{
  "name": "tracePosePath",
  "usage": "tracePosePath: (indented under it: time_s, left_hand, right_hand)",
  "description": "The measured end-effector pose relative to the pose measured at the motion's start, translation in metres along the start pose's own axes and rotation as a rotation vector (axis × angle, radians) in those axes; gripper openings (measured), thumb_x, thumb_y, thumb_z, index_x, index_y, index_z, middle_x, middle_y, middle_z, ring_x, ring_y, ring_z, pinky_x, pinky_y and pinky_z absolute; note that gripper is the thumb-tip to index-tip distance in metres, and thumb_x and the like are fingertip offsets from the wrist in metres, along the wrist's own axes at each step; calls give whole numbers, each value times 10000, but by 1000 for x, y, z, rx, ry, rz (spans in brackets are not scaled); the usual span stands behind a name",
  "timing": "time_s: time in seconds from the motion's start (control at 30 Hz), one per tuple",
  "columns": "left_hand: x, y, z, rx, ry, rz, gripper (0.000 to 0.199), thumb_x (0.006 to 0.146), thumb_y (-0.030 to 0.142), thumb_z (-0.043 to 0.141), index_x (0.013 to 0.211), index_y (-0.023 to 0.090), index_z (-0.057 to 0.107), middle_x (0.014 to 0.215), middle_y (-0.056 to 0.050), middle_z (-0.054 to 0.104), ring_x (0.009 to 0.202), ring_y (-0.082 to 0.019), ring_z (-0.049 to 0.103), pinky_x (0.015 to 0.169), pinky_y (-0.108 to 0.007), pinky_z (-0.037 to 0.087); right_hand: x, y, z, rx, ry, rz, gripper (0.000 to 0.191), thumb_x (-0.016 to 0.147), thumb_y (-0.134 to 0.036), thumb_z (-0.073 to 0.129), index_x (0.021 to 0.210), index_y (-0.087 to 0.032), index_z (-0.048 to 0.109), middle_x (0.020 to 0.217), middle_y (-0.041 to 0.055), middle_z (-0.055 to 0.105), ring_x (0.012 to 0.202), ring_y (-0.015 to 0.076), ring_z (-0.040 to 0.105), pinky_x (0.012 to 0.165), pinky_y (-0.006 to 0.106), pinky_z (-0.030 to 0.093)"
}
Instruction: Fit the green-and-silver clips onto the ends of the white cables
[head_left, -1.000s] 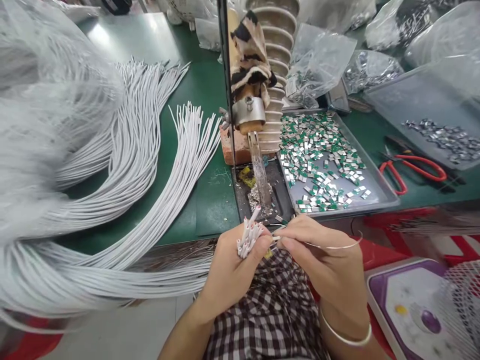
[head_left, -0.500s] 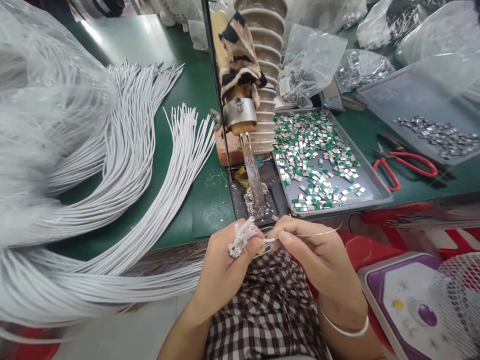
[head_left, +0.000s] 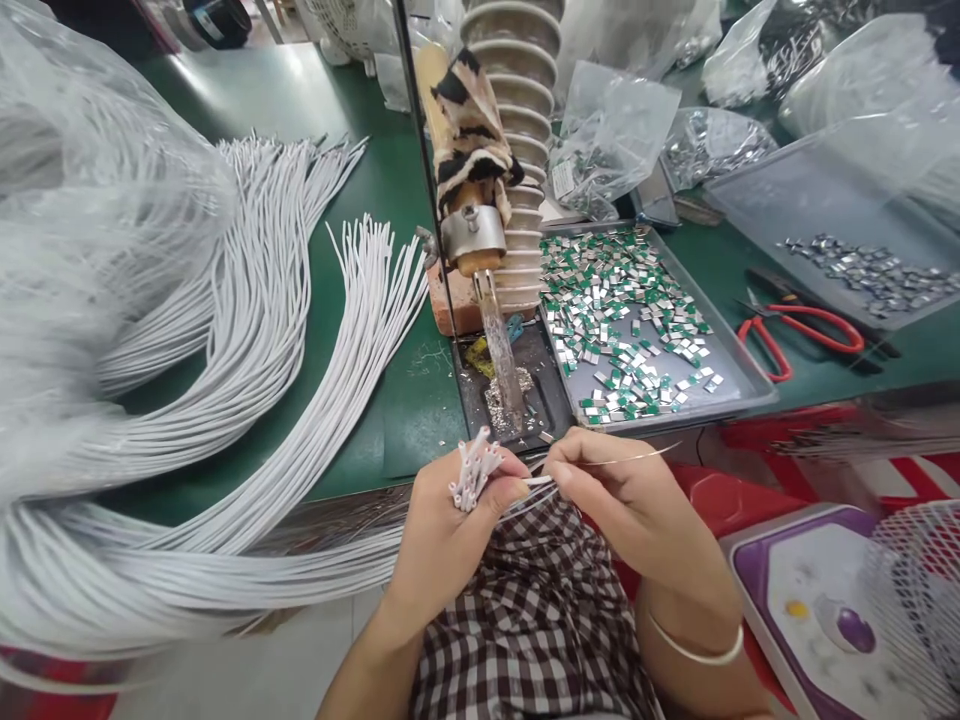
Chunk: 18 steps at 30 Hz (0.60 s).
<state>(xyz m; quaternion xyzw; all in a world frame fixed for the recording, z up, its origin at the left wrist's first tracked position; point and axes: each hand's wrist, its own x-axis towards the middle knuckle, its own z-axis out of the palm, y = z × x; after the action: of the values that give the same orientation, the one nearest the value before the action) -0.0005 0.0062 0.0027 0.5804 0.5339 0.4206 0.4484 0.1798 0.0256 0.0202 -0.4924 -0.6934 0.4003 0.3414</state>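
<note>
My left hand (head_left: 448, 540) is closed around a bundle of white cables (head_left: 474, 476), whose cut ends stick up above the thumb. From between its thumb and fingers a single white cable end (head_left: 537, 481) points toward my right hand (head_left: 619, 505). The right thumb and forefinger are pinched together at that cable's tip. A thin solder wire (head_left: 637, 454) runs out over the right hand's fingers. Just beyond both hands, a soldering iron (head_left: 498, 345) is clamped tip-down over a dark, solder-spattered tray (head_left: 551, 385).
Long white cables (head_left: 315, 400) lie fanned across the green table (head_left: 409, 425) at left. A metal tray (head_left: 739, 395) of small green circuit boards stands right of the iron, beside red-handled pliers (head_left: 817, 325) and a bin (head_left: 795, 190) of metal parts. A fan (head_left: 919, 590) is at lower right.
The view has shifted slightly. The cable bundle in my left hand has tilted a little, and the right hand still pinches at the single cable end.
</note>
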Motion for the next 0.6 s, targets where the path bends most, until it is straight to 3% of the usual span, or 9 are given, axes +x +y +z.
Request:
tracePosePath:
  time_s: [0.03,0.1,0.17,0.27,0.43,0.6]
  left_hand:
    - [0,-1,0,-6,0,6,121,885,187,629,782,209,690,714,47,650,666,-103,555,662,-214,405]
    - [-1,-4,-1,-22,23,13,127,897,193,617,811,214,708,744,38,660,683,-109,568,670,-218,415]
    - [-2,-6,-1,-45,50,23,128,899,189,613,825,211,714,789,21,665,726,-121,587,699,-225,429]
    - [-1,-6,1,-79,49,32,104,884,178,631,833,201,719,866,-8,668,818,-146,611,765,-242,447]
    - [1,-5,4,-142,3,19,94,871,176,656,848,203,743,933,-29,662,892,-161,631,826,-255,465]
    - [2,-5,4,-166,11,-5,46,829,183,708,825,197,752,928,-30,665,858,-156,641,778,-246,478]
  right_hand:
    - [4,4,-5,-96,44,-6,219,922,-208,496,759,-183,641,685,-6,647,604,106,547,596,231,416]
    - [15,17,-19,-380,255,26,211,931,-252,503,843,-179,680,767,36,691,689,158,593,671,283,432]
    - [29,31,-32,-733,466,180,217,919,-245,506,865,-162,700,898,110,713,872,255,622,743,352,429]
    - [47,46,-44,-925,390,262,138,871,-241,600,823,-166,705,908,125,706,942,306,609,737,372,418]
    - [54,48,-34,-889,255,117,119,867,-214,643,753,-196,673,794,48,686,793,219,601,723,328,398]
    - [55,48,-30,-879,272,65,231,897,-332,639,716,-188,631,775,69,669,779,228,586,678,324,363]
